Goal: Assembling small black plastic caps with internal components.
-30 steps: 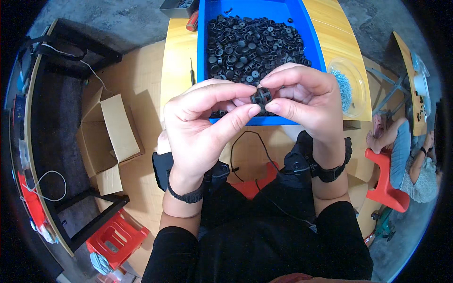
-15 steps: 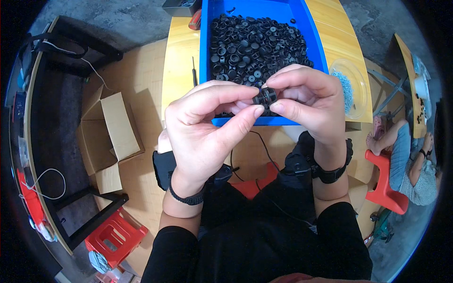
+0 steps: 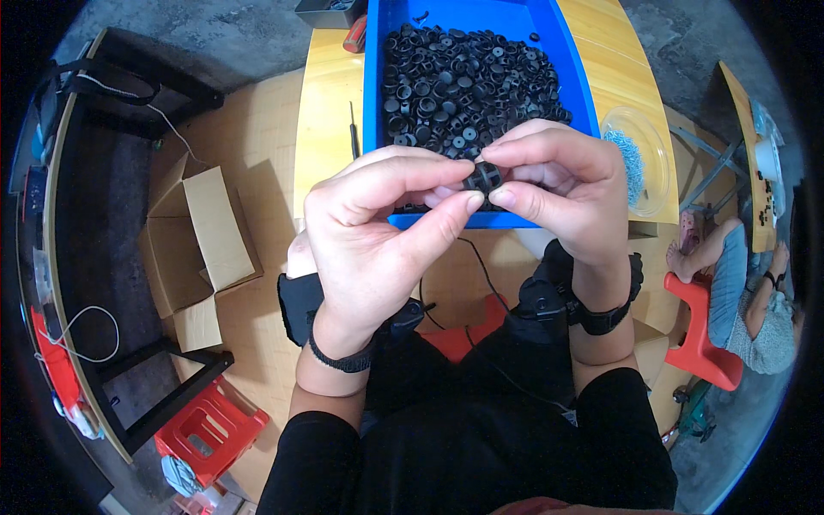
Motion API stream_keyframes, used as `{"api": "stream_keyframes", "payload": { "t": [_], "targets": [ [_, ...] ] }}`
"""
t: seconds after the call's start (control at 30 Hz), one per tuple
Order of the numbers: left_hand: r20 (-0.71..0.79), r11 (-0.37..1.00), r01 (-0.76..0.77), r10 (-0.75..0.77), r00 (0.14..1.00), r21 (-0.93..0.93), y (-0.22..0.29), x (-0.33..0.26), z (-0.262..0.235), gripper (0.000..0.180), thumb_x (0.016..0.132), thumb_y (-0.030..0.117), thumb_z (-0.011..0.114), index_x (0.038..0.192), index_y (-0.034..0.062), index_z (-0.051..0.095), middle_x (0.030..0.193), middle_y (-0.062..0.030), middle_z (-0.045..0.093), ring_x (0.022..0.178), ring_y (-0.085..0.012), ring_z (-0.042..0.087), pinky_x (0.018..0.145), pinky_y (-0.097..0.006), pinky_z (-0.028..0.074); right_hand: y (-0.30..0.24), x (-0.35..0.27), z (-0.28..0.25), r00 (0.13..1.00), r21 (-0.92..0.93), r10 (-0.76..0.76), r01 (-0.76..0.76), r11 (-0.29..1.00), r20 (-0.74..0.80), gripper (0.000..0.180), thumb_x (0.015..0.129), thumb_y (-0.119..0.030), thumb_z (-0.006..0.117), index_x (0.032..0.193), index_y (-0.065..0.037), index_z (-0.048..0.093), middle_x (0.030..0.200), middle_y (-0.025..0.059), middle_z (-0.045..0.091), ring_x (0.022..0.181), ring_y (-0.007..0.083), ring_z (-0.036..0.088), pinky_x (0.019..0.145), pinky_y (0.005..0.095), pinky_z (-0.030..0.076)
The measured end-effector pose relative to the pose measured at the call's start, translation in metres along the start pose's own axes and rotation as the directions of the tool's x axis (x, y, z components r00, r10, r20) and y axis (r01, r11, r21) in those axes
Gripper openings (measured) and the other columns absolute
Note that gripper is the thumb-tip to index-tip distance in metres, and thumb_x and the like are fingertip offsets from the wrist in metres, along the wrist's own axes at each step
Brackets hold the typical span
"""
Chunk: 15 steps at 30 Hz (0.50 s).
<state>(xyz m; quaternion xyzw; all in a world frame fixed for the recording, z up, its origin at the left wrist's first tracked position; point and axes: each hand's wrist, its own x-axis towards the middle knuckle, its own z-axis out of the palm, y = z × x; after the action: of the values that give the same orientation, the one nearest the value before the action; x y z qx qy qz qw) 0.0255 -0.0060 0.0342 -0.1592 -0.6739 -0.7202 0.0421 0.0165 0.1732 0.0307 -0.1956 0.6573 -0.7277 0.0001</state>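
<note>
Between my two hands is a small round black plastic part [image 3: 482, 178], held just above the near edge of a blue bin [image 3: 374, 86]. My left hand [image 3: 386, 219] pinches its left side with thumb and forefinger. On the other side, the thumb and forefinger of my right hand [image 3: 566, 180] grip it too. Fingertips cover much of its rim, and slots show on its face. Inside the bin lies a heap of similar small black plastic parts [image 3: 468, 81], some like caps, some like rings.
A clear round tray [image 3: 657, 163] holding light-blue small pieces [image 3: 625, 163] sits right of the bin. Left of it lie a thin screwdriver [image 3: 353, 130] and a red-handled tool [image 3: 355, 36]. An open cardboard box [image 3: 219, 227] stands on the floor. At far right a person [image 3: 730, 283] sits on a red stool [image 3: 699, 343].
The gap between the two halves of the black part seems to have closed, and it has turned slightly. Both hands keep nearly the same place.
</note>
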Motion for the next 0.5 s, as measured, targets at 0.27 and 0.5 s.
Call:
{"api": "stream_keyframes", "payload": {
  "t": [0.27, 0.5],
  "targets": [
    [0.011, 0.995, -0.028, 0.027, 1.000, 0.091, -0.001, 0.000, -0.001, 0.020, 0.065, -0.007, 0.072, 0.084, -0.0043, 0.066, 0.082, -0.0120, 0.064, 0.070, -0.0119, 0.058, 0.059, -0.020, 0.044, -0.013, 0.002, -0.001, 0.983, -0.458, -0.169, 0.180, 0.871, 0.066, 0.020, 0.069, 0.003, 0.068, 0.088, -0.001, 0.067, 0.081, 0.0100, 0.064, 0.073, 0.0167, 0.063, 0.064, 0.0242, 0.050],
    [0.009, 0.973, -0.100, 0.101, 0.995, 0.209, 0.000, -0.002, 0.002, 0.019, 0.065, -0.006, 0.072, 0.082, -0.0045, 0.066, 0.083, -0.0131, 0.065, 0.073, -0.0150, 0.060, 0.064, -0.022, 0.046, -0.013, 0.002, -0.001, 0.975, -0.513, -0.202, 0.218, 0.830, 0.088, 0.021, 0.067, 0.004, 0.068, 0.088, -0.001, 0.067, 0.080, 0.0104, 0.064, 0.073, 0.0173, 0.063, 0.063, 0.0244, 0.050]
  ]
}}
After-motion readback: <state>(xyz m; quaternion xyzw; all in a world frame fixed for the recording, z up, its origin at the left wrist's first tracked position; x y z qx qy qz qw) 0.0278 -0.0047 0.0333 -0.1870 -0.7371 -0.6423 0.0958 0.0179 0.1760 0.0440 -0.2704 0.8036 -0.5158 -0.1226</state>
